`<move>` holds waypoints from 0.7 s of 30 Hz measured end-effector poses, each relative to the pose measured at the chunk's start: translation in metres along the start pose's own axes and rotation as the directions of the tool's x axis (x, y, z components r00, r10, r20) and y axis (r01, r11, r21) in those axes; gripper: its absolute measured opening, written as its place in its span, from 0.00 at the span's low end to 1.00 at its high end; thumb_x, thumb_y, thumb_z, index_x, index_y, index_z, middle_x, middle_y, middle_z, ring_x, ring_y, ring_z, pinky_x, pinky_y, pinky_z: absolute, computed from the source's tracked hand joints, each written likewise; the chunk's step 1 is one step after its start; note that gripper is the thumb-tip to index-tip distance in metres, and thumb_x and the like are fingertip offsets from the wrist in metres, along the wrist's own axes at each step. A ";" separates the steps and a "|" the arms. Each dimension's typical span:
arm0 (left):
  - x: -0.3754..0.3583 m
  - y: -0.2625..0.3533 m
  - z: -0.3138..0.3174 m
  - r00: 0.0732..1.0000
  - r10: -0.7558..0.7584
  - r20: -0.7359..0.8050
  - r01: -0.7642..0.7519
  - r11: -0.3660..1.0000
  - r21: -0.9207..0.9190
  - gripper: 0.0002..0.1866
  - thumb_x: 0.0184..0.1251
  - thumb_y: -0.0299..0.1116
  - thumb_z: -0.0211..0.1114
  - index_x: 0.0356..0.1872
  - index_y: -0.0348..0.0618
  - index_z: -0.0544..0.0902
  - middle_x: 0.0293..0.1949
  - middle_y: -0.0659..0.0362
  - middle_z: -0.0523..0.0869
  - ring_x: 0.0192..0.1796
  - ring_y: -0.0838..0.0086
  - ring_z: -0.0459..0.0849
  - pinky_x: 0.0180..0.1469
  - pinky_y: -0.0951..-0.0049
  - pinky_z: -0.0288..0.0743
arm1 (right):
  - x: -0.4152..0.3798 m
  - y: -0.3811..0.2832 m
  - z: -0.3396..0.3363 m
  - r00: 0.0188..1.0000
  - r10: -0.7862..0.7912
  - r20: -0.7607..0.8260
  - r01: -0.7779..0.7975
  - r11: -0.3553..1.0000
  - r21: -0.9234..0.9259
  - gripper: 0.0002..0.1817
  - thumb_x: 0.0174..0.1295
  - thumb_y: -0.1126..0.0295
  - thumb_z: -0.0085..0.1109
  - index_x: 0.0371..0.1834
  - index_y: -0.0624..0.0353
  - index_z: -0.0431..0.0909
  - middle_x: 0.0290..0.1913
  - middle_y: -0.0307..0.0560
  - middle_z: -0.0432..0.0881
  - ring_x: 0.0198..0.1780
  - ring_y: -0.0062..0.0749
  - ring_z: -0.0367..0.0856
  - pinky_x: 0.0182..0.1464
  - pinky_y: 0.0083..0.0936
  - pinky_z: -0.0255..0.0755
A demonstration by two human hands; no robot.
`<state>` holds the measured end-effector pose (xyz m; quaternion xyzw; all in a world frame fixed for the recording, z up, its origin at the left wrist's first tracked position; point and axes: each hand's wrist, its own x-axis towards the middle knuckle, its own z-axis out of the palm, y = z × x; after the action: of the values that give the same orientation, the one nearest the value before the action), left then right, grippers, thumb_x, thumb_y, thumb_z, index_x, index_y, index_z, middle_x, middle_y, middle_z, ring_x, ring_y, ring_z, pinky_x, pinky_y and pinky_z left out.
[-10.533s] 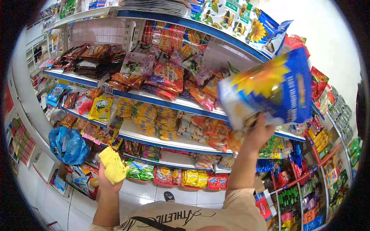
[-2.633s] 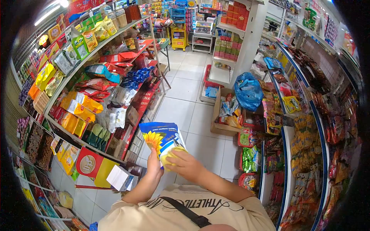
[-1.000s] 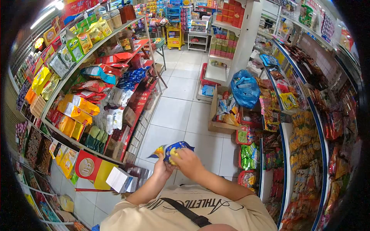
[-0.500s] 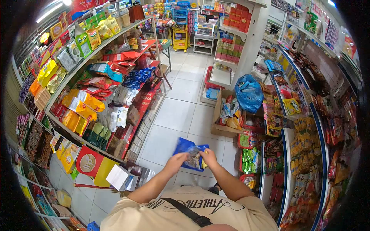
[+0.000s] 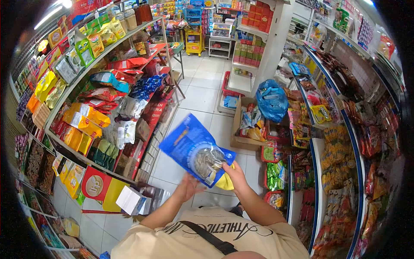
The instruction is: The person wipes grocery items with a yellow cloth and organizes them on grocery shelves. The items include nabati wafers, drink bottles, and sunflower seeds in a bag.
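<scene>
A blue snack pouch (image 5: 181,140) with a clear round window is held up in front of me, tilted, and small greyish pieces like seeds show through the window. My right hand (image 5: 236,176) pinches its right edge, thumb on the front. A yellow cloth (image 5: 225,182) hangs bunched under the same hand, against the lower corner of the pouch. Just below the pouch's lower left edge is my left hand (image 5: 189,187), fingers apart and slightly blurred, holding nothing.
Shelves of packaged snacks (image 5: 92,114) line my left, with a folded white card (image 5: 131,200) at their near end. To the right stand a cardboard box (image 5: 241,140) of packets, a blue plastic bag (image 5: 272,101) and racks of hanging packets (image 5: 334,159). A tiled aisle (image 5: 202,97) runs ahead.
The pouch has come up closer and turned, its window now plainly visible. My left hand has let go of it and dropped below its edge; the right hand keeps hold.
</scene>
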<state>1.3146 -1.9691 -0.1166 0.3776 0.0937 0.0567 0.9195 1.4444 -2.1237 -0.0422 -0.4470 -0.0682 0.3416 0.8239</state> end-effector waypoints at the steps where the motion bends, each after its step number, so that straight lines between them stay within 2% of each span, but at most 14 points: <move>1: 0.004 0.012 0.012 0.974 0.209 0.083 -0.199 0.974 -0.111 0.35 0.62 0.53 0.52 0.65 0.47 0.54 0.60 0.56 0.66 0.61 0.65 0.65 0.59 0.63 0.64 | -0.002 -0.001 0.004 0.999 0.023 0.038 -0.022 0.999 -0.042 0.15 0.58 0.72 0.55 0.48 0.60 0.70 0.42 0.41 0.78 0.40 0.25 0.77 0.42 0.22 0.73; 4: 0.021 0.023 0.004 0.927 0.374 -0.015 -0.366 0.898 -0.244 0.30 0.65 0.47 0.51 0.63 0.41 0.58 0.61 0.53 0.66 0.63 0.63 0.64 0.60 0.58 0.63 | -0.011 -0.010 0.026 0.981 0.103 0.163 -0.081 0.987 -0.136 0.18 0.57 0.71 0.58 0.51 0.60 0.70 0.42 0.42 0.78 0.39 0.25 0.78 0.40 0.24 0.74; 7: 0.019 0.039 0.004 0.870 0.398 -0.291 -0.404 0.914 0.042 0.25 0.64 0.40 0.54 0.59 0.39 0.63 0.56 0.52 0.71 0.58 0.63 0.70 0.59 0.60 0.64 | -0.005 -0.001 0.014 0.933 0.284 0.219 -0.164 0.881 -0.444 0.18 0.55 0.70 0.60 0.49 0.61 0.71 0.40 0.41 0.78 0.38 0.25 0.78 0.39 0.24 0.74; 8: 0.016 0.045 0.009 0.835 0.414 -0.364 -0.429 0.902 0.043 0.20 0.63 0.33 0.55 0.55 0.39 0.67 0.52 0.54 0.75 0.53 0.65 0.75 0.58 0.63 0.66 | 0.004 0.009 -0.002 0.906 0.252 0.339 -0.019 0.826 -0.564 0.18 0.54 0.69 0.61 0.47 0.60 0.72 0.37 0.42 0.79 0.34 0.26 0.78 0.37 0.23 0.73; 11: 0.006 0.050 0.000 0.779 0.449 -0.437 -0.425 0.891 0.159 0.20 0.60 0.25 0.56 0.55 0.39 0.67 0.52 0.56 0.74 0.53 0.69 0.73 0.57 0.67 0.65 | 0.000 -0.009 -0.010 0.965 0.192 0.180 -0.034 0.767 -0.641 0.17 0.54 0.69 0.61 0.46 0.59 0.72 0.35 0.41 0.78 0.35 0.25 0.77 0.38 0.23 0.72; 12: 0.003 0.047 -0.007 0.765 0.443 -0.467 -0.408 0.895 0.181 0.21 0.58 0.24 0.57 0.55 0.39 0.67 0.51 0.57 0.75 0.53 0.70 0.73 0.57 0.69 0.65 | -0.002 -0.018 -0.006 0.976 0.198 0.091 -0.118 0.832 -0.541 0.14 0.57 0.69 0.57 0.46 0.60 0.71 0.34 0.43 0.78 0.38 0.30 0.77 0.42 0.24 0.70; 13: 0.000 0.043 -0.010 0.777 0.433 -0.457 -0.380 0.901 0.208 0.21 0.58 0.24 0.58 0.55 0.39 0.67 0.50 0.57 0.75 0.52 0.70 0.73 0.56 0.69 0.65 | 0.001 -0.020 -0.004 0.996 -0.015 0.083 0.067 0.744 -0.665 0.14 0.57 0.69 0.55 0.46 0.60 0.71 0.35 0.45 0.77 0.40 0.33 0.76 0.43 0.26 0.70; 14: -0.004 0.038 -0.012 0.791 0.420 -0.445 -0.350 0.907 0.235 0.21 0.58 0.24 0.58 0.54 0.39 0.68 0.50 0.57 0.75 0.52 0.70 0.73 0.56 0.70 0.65 | 0.004 -0.020 -0.001 0.968 -0.227 0.106 0.224 0.598 -0.769 0.14 0.58 0.70 0.54 0.46 0.61 0.70 0.36 0.46 0.77 0.42 0.36 0.76 0.45 0.27 0.69; 15: -0.005 0.035 -0.010 0.804 0.405 -0.435 -0.318 0.911 0.261 0.21 0.58 0.25 0.58 0.54 0.39 0.68 0.50 0.57 0.75 0.52 0.70 0.74 0.56 0.70 0.65 | 0.006 -0.019 0.000 0.894 -0.420 0.158 0.341 0.406 -0.848 0.14 0.58 0.70 0.53 0.46 0.61 0.70 0.38 0.48 0.76 0.43 0.38 0.75 0.46 0.29 0.68; 16: -0.006 0.031 -0.001 0.824 0.370 -0.429 -0.272 0.922 0.274 0.21 0.58 0.25 0.58 0.54 0.38 0.68 0.49 0.57 0.76 0.51 0.70 0.74 0.55 0.71 0.66 | 0.011 -0.013 0.004 0.849 -0.471 0.238 0.423 0.337 -0.841 0.15 0.56 0.71 0.51 0.47 0.62 0.70 0.43 0.52 0.73 0.47 0.47 0.72 0.50 0.33 0.66; 19: -0.002 0.017 0.018 0.876 0.322 -0.360 -0.208 0.924 0.321 0.21 0.58 0.26 0.58 0.54 0.36 0.69 0.48 0.57 0.77 0.49 0.71 0.75 0.54 0.71 0.66 | 0.016 0.025 0.021 0.780 -0.304 0.546 0.608 0.167 -0.776 0.19 0.51 0.73 0.53 0.50 0.58 0.70 0.49 0.51 0.70 0.50 0.48 0.70 0.53 0.37 0.65; 20: 0.004 0.016 0.026 0.872 0.400 -0.281 -0.301 0.892 0.337 0.20 0.61 0.28 0.57 0.54 0.35 0.68 0.49 0.57 0.75 0.49 0.72 0.74 0.54 0.71 0.66 | 0.005 0.029 0.028 0.707 -0.312 0.635 0.672 0.014 -0.741 0.21 0.50 0.73 0.54 0.50 0.58 0.70 0.50 0.51 0.70 0.52 0.48 0.69 0.54 0.38 0.65; 21: 0.007 0.018 0.025 0.861 0.392 -0.325 -0.295 0.904 0.308 0.19 0.62 0.29 0.56 0.54 0.35 0.68 0.50 0.57 0.75 0.49 0.72 0.73 0.54 0.71 0.66 | -0.015 0.022 0.044 0.627 -0.303 0.717 0.715 -0.140 -0.685 0.22 0.49 0.73 0.54 0.51 0.57 0.70 0.52 0.50 0.70 0.53 0.49 0.68 0.54 0.39 0.64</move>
<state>1.3258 -1.9725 -0.0872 0.4819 0.2068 0.2807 0.8039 1.4034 -2.0944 -0.0307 -0.7290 -0.5737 -0.0845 0.3636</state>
